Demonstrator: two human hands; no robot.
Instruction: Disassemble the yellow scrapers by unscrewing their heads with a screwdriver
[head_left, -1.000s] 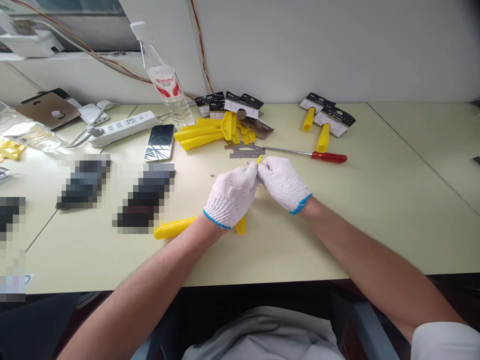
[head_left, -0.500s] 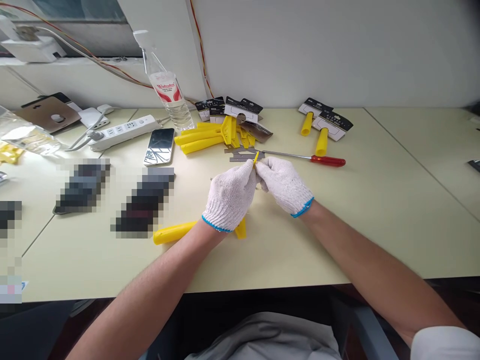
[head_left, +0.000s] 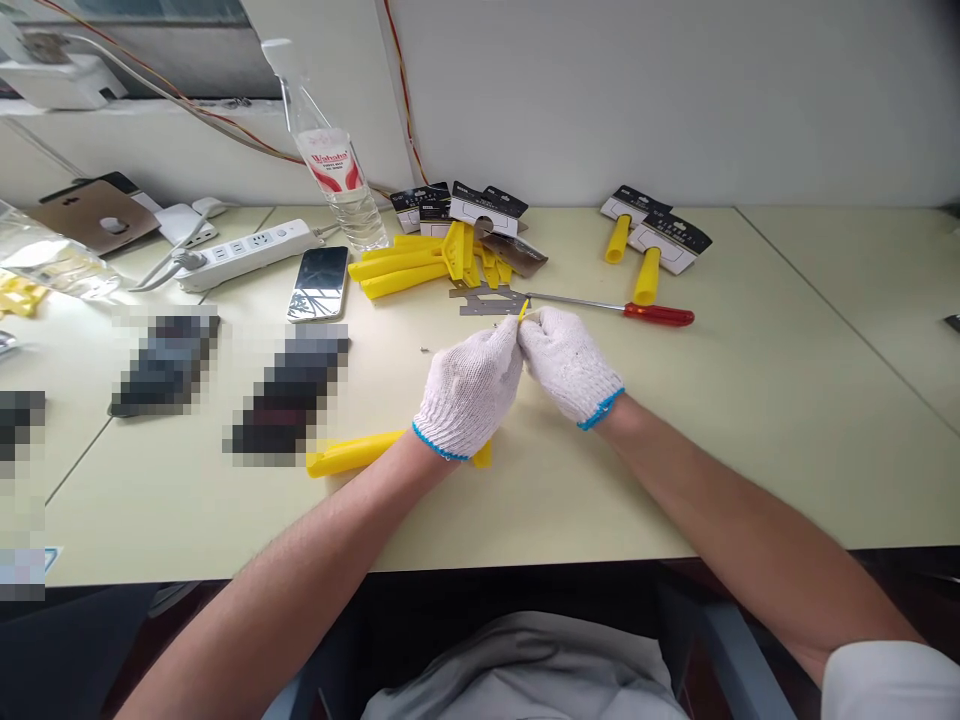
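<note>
My left hand (head_left: 475,382), in a white knit glove with a blue cuff, pinches a small yellow plastic piece (head_left: 523,309) whose tip sticks up above the fingers. Against it my right hand (head_left: 566,362), gloved the same way, is closed with its fingertips at that piece; the gloves hide most of it. Below my left wrist lies a yellow scraper handle (head_left: 356,452), partly covered by the forearm. Just beyond the fingers rest flat grey metal blades (head_left: 487,302) and a screwdriver (head_left: 658,315) with a red handle. A tiny screw (head_left: 425,350) lies left of the gloves.
Several yellow scraper handles (head_left: 405,275) are piled at the back beside black-and-white cards (head_left: 487,208). Two yellow tubes (head_left: 646,277) with cards lie back right. To the left stand a water bottle (head_left: 334,165), a power strip (head_left: 244,255) and a phone (head_left: 319,284); blurred dark objects lie nearer.
Both hands have shifted slightly right, still together around the small yellow piece. The camera view has tilted a little. Objects on the table stay where they were.
</note>
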